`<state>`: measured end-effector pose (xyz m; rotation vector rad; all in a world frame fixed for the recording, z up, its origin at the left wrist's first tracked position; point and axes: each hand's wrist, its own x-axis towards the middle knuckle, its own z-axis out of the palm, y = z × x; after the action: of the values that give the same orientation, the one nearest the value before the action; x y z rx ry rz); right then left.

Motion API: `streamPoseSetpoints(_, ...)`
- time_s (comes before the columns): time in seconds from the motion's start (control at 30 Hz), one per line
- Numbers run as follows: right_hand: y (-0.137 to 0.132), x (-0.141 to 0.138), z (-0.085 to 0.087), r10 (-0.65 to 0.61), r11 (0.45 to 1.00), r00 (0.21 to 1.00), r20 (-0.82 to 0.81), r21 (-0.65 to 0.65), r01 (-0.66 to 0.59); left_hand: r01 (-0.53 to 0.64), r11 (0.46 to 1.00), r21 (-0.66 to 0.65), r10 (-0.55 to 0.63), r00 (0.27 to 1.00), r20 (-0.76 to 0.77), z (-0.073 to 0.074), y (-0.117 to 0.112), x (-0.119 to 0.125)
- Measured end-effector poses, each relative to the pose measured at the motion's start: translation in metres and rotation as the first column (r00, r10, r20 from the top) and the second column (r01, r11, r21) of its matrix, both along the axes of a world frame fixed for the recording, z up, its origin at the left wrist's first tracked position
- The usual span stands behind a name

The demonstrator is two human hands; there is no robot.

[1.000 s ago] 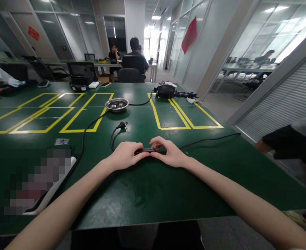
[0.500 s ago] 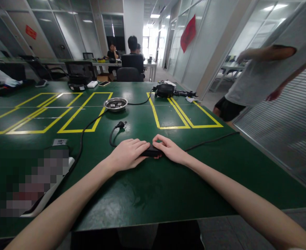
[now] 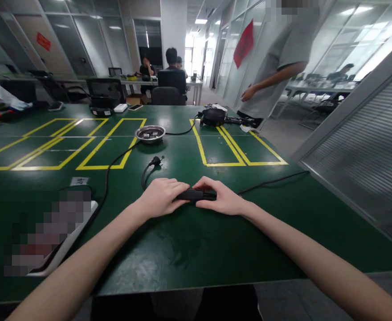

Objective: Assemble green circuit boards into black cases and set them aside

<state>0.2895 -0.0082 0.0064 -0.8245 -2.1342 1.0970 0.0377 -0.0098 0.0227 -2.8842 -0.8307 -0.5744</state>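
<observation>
A black power adapter (image 3: 193, 195) lies low over the green table (image 3: 196, 249), in front of me. My left hand (image 3: 161, 197) is closed around its left end, thumb below and fingers on top. Curved about the right end is my right hand (image 3: 225, 196), with the black cord joint running into its grip; the inner fingers are partly hidden. From behind my right hand a black cable (image 3: 272, 181) trails to the right. Beyond my left hand, a short cord ends in a black mains plug (image 3: 155, 161), its pins pointing right.
A metal bowl (image 3: 150, 140) holding small metal parts stands farther back. Yellow tape outlines (image 3: 224, 165) mark the table. A black pouch-like object (image 3: 213, 117) sits at the far edge. To the left is a white-edged, pixelated item (image 3: 77, 236). A person (image 3: 279, 67) stands beyond the right side.
My right hand has shifted slightly right along the adapter and its thumb and forefinger have spread, showing the cord joint. The person at the right has moved farther back and left.
</observation>
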Motion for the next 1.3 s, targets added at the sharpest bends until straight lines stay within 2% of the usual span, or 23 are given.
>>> streamPoseSetpoints(0.03,0.003,0.001,0.000,0.050,0.988,0.998,-0.045,-0.143,-0.056,0.012,1.000,0.011,-0.012,1.000,-0.011,-0.001,0.000,0.001)
streamPoseSetpoints(0.1,0.007,0.002,-0.001,0.117,0.911,0.985,-0.124,-0.381,-0.156,0.033,0.999,0.022,-0.033,0.999,-0.031,-0.004,0.001,0.003)
streamPoseSetpoints(0.17,0.010,0.001,-0.003,0.123,0.853,0.980,-0.158,-0.489,-0.185,0.049,0.999,0.015,-0.048,0.998,-0.047,-0.007,0.001,0.005)
streamPoseSetpoints(0.27,0.009,-0.003,-0.002,0.032,0.857,0.986,-0.164,-0.502,-0.112,0.032,0.999,-0.006,-0.032,0.999,-0.030,-0.010,0.001,0.007)
streamPoseSetpoints(0.37,0.009,-0.002,0.002,-0.127,0.849,0.977,-0.168,-0.529,0.020,-0.035,0.998,0.046,0.033,0.998,0.052,-0.009,-0.001,0.009)
streamPoseSetpoints(0.43,0.014,0.004,0.007,-0.269,0.822,0.942,-0.201,-0.557,0.115,-0.077,0.991,0.113,0.065,0.992,0.108,-0.006,-0.002,0.009)
streamPoseSetpoints(0.5,0.024,0.016,0.012,-0.419,0.803,0.868,-0.267,-0.555,0.217,-0.101,0.984,0.148,0.079,0.986,0.146,-0.004,-0.003,0.008)
streamPoseSetpoints(0.6,0.043,0.044,0.016,-0.597,0.778,0.706,-0.381,-0.489,0.394,-0.081,0.991,0.109,0.063,0.985,0.163,-0.006,0.000,0.006)
streamPoseSetpoints(0.67,0.056,0.067,0.015,-0.683,0.730,0.577,-0.448,-0.431,0.531,-0.047,0.997,0.068,0.037,0.989,0.141,-0.010,0.002,0.006)
streamPoseSetpoints(0.73,0.067,0.088,0.012,-0.737,0.642,0.426,-0.524,-0.348,0.683,-0.031,0.999,0.041,0.026,0.992,0.121,-0.014,0.005,0.005)
streamPoseSetpoints(0.8,0.074,0.106,0.006,-0.769,0.523,0.324,-0.551,-0.249,0.815,-0.033,0.999,0.024,0.030,0.993,0.118,-0.017,0.006,0.005)
streamPoseSetpoints(0.9,0.081,0.127,-0.004,-0.854,0.352,0.293,-0.431,-0.063,0.934,-0.041,0.999,0.014,0.039,0.990,0.134,-0.017,0.007,0.005)
streamPoseSetpoints(1.0,0.083,0.143,-0.015,-0.947,0.261,0.286,-0.147,0.170,0.950,-0.047,0.999,0.001,0.047,0.990,0.132,-0.016,0.007,0.004)
streamPoseSetpoints(1.1,0.084,0.159,-0.024,-0.971,0.236,0.209,0.115,0.334,0.912,-0.053,0.998,-0.016,0.054,0.991,0.120,-0.015,0.007,0.005)
streamPoseSetpoints(1.17,0.085,0.167,-0.028,-0.968,0.237,0.184,0.173,0.372,0.898,-0.050,0.999,-0.018,0.052,0.991,0.122,-0.015,0.006,0.005)
streamPoseSetpoints(1.2,0.085,0.171,-0.030,-0.964,0.255,0.206,0.167,0.378,0.890,-0.049,0.999,-0.019,0.051,0.991,0.123,-0.015,0.006,0.005)
streamPoseSetpoints(1.3,0.088,0.176,-0.034,-0.932,0.360,0.347,0.104,0.365,0.858,-0.048,0.998,-0.028,0.052,0.991,0.122,-0.015,0.005,0.006)
